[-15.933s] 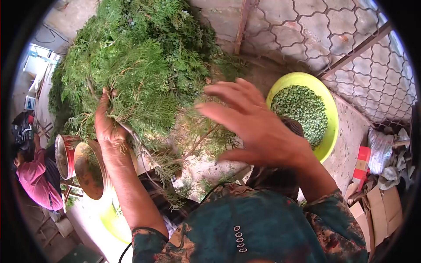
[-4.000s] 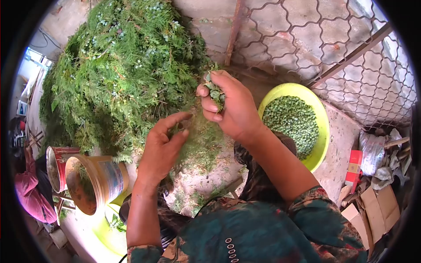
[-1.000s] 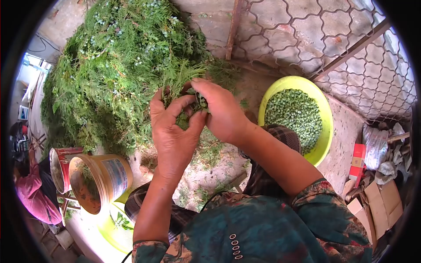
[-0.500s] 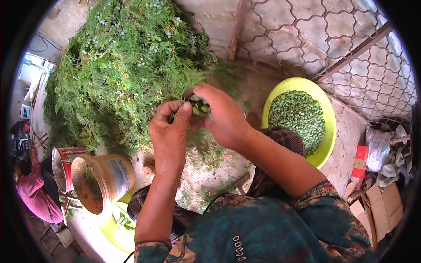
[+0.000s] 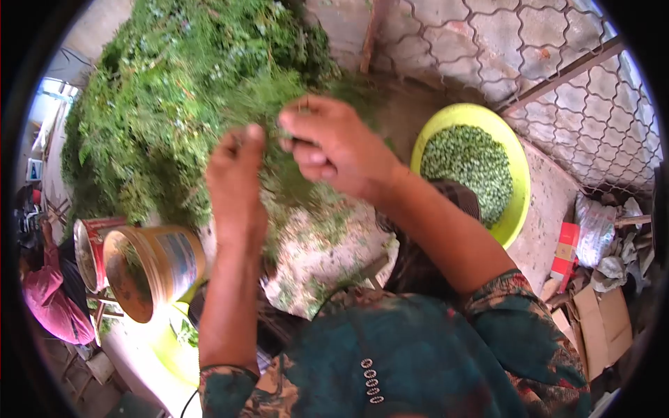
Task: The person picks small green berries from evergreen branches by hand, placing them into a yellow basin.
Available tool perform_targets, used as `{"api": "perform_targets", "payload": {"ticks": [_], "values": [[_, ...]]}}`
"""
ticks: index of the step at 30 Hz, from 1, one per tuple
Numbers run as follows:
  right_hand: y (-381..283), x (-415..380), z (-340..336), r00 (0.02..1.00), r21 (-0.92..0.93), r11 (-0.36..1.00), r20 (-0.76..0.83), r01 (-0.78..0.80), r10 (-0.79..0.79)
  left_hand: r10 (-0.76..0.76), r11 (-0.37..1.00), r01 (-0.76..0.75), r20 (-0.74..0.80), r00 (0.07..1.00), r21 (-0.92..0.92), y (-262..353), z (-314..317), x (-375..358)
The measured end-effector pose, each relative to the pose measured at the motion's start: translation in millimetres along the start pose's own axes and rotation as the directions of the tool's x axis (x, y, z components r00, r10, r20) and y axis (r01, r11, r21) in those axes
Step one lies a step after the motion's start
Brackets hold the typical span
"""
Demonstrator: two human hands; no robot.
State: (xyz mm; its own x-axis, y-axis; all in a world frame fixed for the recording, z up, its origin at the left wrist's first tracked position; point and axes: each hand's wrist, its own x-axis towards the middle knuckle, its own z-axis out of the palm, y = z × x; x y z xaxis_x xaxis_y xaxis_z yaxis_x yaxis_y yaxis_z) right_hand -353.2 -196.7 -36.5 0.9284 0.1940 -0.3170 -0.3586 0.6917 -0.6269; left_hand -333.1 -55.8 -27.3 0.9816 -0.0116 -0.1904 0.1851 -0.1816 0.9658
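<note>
My left hand (image 5: 237,164) is raised in front of the big heap of green branches (image 5: 167,104), its thumb and fingers pressed together; what they hold, if anything, is blurred. To its right, my right hand (image 5: 334,143) is closed, fingers curled in, with a blurred green sprig (image 5: 279,90) beside the fingertips. A gap separates the two hands. A yellow-green basin (image 5: 517,188) full of small green berries (image 5: 467,167) stands to the right of my right hand.
Two tipped buckets (image 5: 185,261) (image 5: 89,258) lie at the left, above another bright basin (image 5: 171,348). A person in pink (image 5: 52,296) is at the far left. Wire mesh (image 5: 550,56) lines the upper right; cardboard (image 5: 603,327) lies lower right.
My hands have moved apart and upward. The right hand's fingers have curled in, and the berries seen between the hands are no longer visible. The whole view has shifted slightly.
</note>
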Motion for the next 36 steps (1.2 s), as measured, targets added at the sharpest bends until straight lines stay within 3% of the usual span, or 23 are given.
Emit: {"api": "perform_targets", "payload": {"ticks": [2,4,6,8,10,12,13,14,16,17,18,19,21,22,23,25,27,28,30,31,33,35,36], "values": [[-14.1,-5.5,-5.8,0.987,-0.064,0.990,0.110,0.124,-0.116,0.111,0.993,-0.113,-0.067,0.991,-0.016,-11.5,-14.8,16.5],[-31.4,-23.1,-11.9,0.974,-0.243,0.946,0.122,0.216,-0.191,0.078,0.994,-0.085,-0.095,0.992,-0.069,-14.6,-35.2,30.9],[-53.8,-49.2,-30.4,0.917,-0.432,0.818,0.055,0.380,-0.396,0.179,0.978,-0.198,-0.220,0.959,-0.064,-13.3,-52.5,38.8],[-78.2,-76.0,-48.2,0.855,-0.446,0.797,-0.117,0.409,-0.504,0.207,0.934,-0.264,-0.240,0.948,-0.241,-13.8,-70.3,44.2],[-86.1,-104.0,-96.8,0.754,-0.533,0.761,-0.305,0.370,-0.581,0.179,0.931,-0.239,-0.226,0.957,-0.274,-17.0,-87.5,44.3],[-85.8,-132.0,-193.8,0.669,-0.724,0.687,-0.479,0.065,-0.568,0.144,0.941,-0.218,-0.277,0.950,-0.258,-15.3,-94.4,42.2],[-66.7,-152.6,-273.9,0.689,-0.941,0.161,-0.329,-0.298,-0.646,0.129,0.938,-0.203,-0.261,0.957,-0.282,-15.2,-98.2,41.0],[-51.3,-169.1,-326.8,0.765,-0.729,-0.437,-0.182,-0.527,-0.618,0.118,0.937,-0.193,-0.257,0.959,-0.291,-13.9,-97.9,38.5],[-42.4,-174.1,-264.8,0.735,-0.525,-0.518,-0.422,-0.675,-0.530,0.087,0.941,-0.187,-0.331,0.940,-0.283,-8.0,-95.6,35.3],[-45.3,-168.7,-255.7,0.771,-0.742,-0.380,-0.283,-0.552,-0.570,0.084,0.946,-0.180,-0.332,0.940,-0.271,-5.1,-94.3,32.4],[-50.5,-151.4,-245.4,0.780,-0.860,-0.208,-0.289,-0.466,-0.555,0.081,0.948,-0.173,-0.327,0.942,-0.266,-6.9,-95.7,32.2],[-56.8,-131.4,-223.3,0.847,-0.933,-0.123,-0.245,-0.339,-0.471,0.101,0.944,-0.191,-0.316,0.944,-0.270,-7.8,-96.4,33.9],[-48.7,-87.9,-168.6,0.912,-0.943,0.215,-0.307,-0.253,-0.273,0.114,0.927,-0.210,-0.301,0.947,-0.310,-7.4,-96.7,39.0],[-37.2,-66.7,-158.0,0.961,-0.947,0.294,-0.191,-0.127,-0.202,0.115,0.924,-0.214,-0.302,0.946,-0.317,-4.9,-94.9,39.5],[-25.3,-47.2,-152.1,0.985,-0.981,0.192,-0.059,-0.028,-0.159,0.137,0.925,-0.231,-0.302,0.944,-0.302,-2.0,-93.8,39.1],[15.1,-7.6,-183.1,0.999,-0.971,0.238,-0.009,0.002,-0.045,0.156,0.931,-0.239,-0.289,0.944,-0.275,-5.5,-96.8,40.4],[66.4,24.8,-228.7,0.993,-0.993,0.055,0.103,0.106,-0.055,0.138,0.945,-0.213,-0.286,0.948,-0.248,-15.1,-106.5,44.1],[85.4,34.7,-249.2,0.993,-0.992,0.061,0.105,0.107,-0.046,0.138,0.949,-0.208,-0.281,0.950,-0.238,-19.5,-112.5,47.7],[118.2,52.0,-286.1,0.987,-0.977,-0.194,0.055,0.084,0.152,0.109,0.929,-0.169,-0.192,0.975,-0.330,-29.7,-134.5,52.0],[131.2,55.6,-299.9,0.985,-0.978,-0.189,0.057,0.088,0.161,0.092,0.898,-0.147,-0.151,0.984,-0.415,-34.8,-148.0,54.2],[155.3,54.9,-327.2,0.996,-0.927,-0.365,-0.067,-0.081,-0.053,0.028,0.870,-0.088,-0.130,0.991,-0.486,-36.2,-160.0,50.5],[177.8,60.0,-355.6,0.991,-0.892,-0.433,-0.106,-0.130,-0.080,0.013,0.862,-0.104,-0.184,0.983,-0.497,-37.3,-159.5,43.8],[185.8,59.1,-361.8,0.983,-0.845,-0.502,-0.143,-0.184,-0.118,0.040,0.914,-0.106,-0.174,0.984,-0.391,-39.0,-162.1,43.3]]}}
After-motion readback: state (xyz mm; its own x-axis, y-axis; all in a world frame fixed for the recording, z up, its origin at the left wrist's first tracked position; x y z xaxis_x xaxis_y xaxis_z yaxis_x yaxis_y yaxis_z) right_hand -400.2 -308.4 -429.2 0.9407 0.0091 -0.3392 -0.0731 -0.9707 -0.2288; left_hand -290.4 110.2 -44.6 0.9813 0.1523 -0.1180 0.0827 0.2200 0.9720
